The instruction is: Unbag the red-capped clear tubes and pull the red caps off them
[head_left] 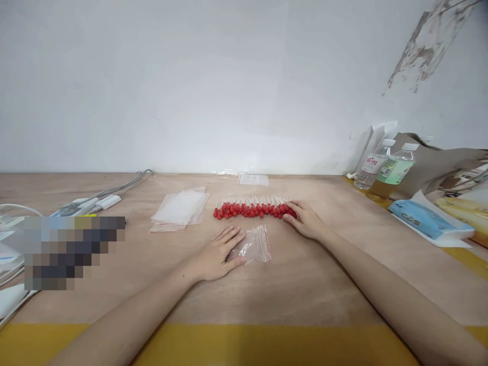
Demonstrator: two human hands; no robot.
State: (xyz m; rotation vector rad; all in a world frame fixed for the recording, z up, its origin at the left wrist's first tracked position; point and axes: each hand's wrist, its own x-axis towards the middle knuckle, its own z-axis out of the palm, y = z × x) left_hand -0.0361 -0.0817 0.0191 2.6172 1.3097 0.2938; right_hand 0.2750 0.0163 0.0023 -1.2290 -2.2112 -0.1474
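- Head view: the left hand lies flat, fingers spread, its thumb and fingertips pinning a small clear zip bag to the wooden table.
- The right hand, fingers loosely curled, touches the right end of a row of red-tipped sticks lying just beyond the bag.
- This looks like the picking-up step: sticks gathered, bag held ready. The next move calls for a firm pinch on a few sticks and an opened bag mouth.
- A stack of spare bags lies left of the row; two bottles stand far right.
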